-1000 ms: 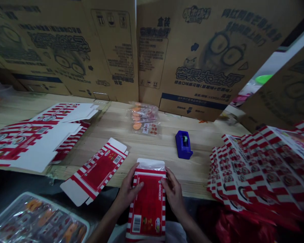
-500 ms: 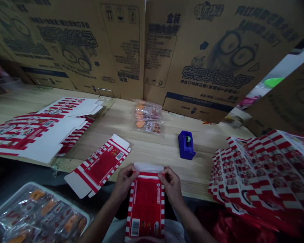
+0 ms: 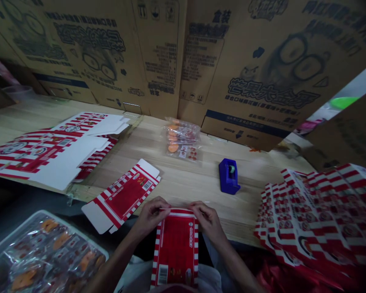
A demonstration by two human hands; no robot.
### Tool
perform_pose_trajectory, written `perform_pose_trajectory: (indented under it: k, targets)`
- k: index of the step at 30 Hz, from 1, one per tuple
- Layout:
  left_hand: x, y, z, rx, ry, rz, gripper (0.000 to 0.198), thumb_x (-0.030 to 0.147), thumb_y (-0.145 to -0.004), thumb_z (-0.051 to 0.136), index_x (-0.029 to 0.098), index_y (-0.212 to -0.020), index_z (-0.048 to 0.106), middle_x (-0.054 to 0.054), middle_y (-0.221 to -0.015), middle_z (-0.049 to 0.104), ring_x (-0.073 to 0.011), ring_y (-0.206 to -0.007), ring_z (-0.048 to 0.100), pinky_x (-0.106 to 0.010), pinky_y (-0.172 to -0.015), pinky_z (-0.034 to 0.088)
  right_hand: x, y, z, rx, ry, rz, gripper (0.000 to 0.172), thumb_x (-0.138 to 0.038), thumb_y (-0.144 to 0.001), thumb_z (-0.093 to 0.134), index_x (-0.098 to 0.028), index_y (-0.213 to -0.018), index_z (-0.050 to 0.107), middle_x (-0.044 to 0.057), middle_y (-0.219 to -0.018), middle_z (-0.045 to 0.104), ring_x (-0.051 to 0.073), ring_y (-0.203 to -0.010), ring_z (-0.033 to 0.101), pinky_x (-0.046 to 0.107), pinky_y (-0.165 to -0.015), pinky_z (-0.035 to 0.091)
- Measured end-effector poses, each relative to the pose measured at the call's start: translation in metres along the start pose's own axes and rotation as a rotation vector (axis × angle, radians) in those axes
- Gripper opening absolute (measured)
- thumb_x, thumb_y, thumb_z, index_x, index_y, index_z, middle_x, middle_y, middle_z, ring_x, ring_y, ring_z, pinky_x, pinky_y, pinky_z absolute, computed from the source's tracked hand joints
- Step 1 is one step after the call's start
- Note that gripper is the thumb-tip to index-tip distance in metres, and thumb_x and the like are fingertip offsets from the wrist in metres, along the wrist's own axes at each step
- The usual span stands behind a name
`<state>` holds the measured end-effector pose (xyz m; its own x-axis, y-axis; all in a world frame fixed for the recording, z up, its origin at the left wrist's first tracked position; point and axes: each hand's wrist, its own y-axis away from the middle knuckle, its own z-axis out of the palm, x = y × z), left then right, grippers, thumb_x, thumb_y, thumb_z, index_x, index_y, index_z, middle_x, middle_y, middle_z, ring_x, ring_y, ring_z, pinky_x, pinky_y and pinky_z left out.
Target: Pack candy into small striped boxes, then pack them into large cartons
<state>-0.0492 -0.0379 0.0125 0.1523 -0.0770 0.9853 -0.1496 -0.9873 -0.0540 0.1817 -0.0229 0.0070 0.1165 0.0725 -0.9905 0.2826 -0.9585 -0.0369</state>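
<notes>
A red and white striped carton [image 3: 177,244] stands close to my body, its printed panel facing up toward me. My left hand [image 3: 152,215] pinches the top left corner of this carton, and my right hand [image 3: 205,217] pinches the top right corner. The carton's end flap, between the two hands, is folded down, with only a thin edge showing. Left of my hands, a second carton [image 3: 125,194] of the same print lies on the table with white flaps stuck out at both ends. A blue tape dispenser [image 3: 228,177] sits to the right, beyond my right hand.
Bagged orange sweets [image 3: 183,140] lie mid-table. Flat printed carton blanks [image 3: 57,148] are stacked at left. A white tub [image 3: 41,213] of bagged sweets is at lower left. Striped cartons [image 3: 317,215] stand in rows at right. Large cardboard sheets [image 3: 201,93] wall the back.
The white top flap, raised between my hands before, is now folded down. Both hands stay at the carton's top corners. The view has shifted slightly.
</notes>
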Motion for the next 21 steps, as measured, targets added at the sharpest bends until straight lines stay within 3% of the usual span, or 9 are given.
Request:
perform_pose_trajectory:
  k: [4, 11, 17, 21]
  targets:
    - [0.001, -0.003, -0.003, 0.005, -0.016, -0.076, 0.02, 0.035, -0.079, 0.065, 0.016, -0.074, 0.07, -0.005, -0.077, 0.065, -0.0171, -0.074, 0.059, -0.027, -0.069, 0.045, -0.001, -0.007, -0.003, -0.042, 0.072, 0.07, 0.011, -0.029, -0.078, 0.067, -0.019, -0.081, 0.07, 0.003, -0.079, 0.069, 0.018, -0.073, 0.062, 0.027, -0.066, 0.046]
    - [0.007, -0.018, -0.013, -0.028, 0.201, -0.258, 0.023, 0.036, -0.069, 0.074, 0.014, -0.068, 0.068, -0.002, -0.061, 0.064, -0.0132, -0.056, 0.055, -0.023, -0.055, 0.04, -0.018, -0.029, -0.003, -0.028, 0.104, 0.077, 0.011, -0.027, -0.073, 0.067, -0.018, -0.068, 0.066, -0.002, -0.058, 0.06, 0.012, -0.053, 0.05, 0.022, -0.048, 0.037]
    - [0.012, -0.02, -0.015, -0.039, 0.084, -0.109, 0.024, 0.035, -0.077, 0.067, 0.015, -0.065, 0.067, -0.002, -0.063, 0.063, -0.0134, -0.061, 0.056, -0.023, -0.059, 0.041, -0.025, -0.031, -0.005, -0.081, 0.098, 0.017, 0.02, -0.027, -0.079, 0.063, -0.018, -0.062, 0.063, -0.001, -0.06, 0.06, 0.013, -0.058, 0.052, 0.022, -0.054, 0.04]
    - [0.01, -0.011, -0.012, -0.056, -0.072, 0.011, 0.017, 0.032, -0.08, 0.066, 0.016, -0.075, 0.07, -0.005, -0.076, 0.068, -0.0174, -0.073, 0.062, -0.027, -0.068, 0.046, -0.017, -0.02, -0.009, -0.087, 0.109, -0.034, 0.014, -0.031, -0.08, 0.066, -0.018, -0.074, 0.068, 0.001, -0.074, 0.066, 0.017, -0.069, 0.06, 0.025, -0.063, 0.045]
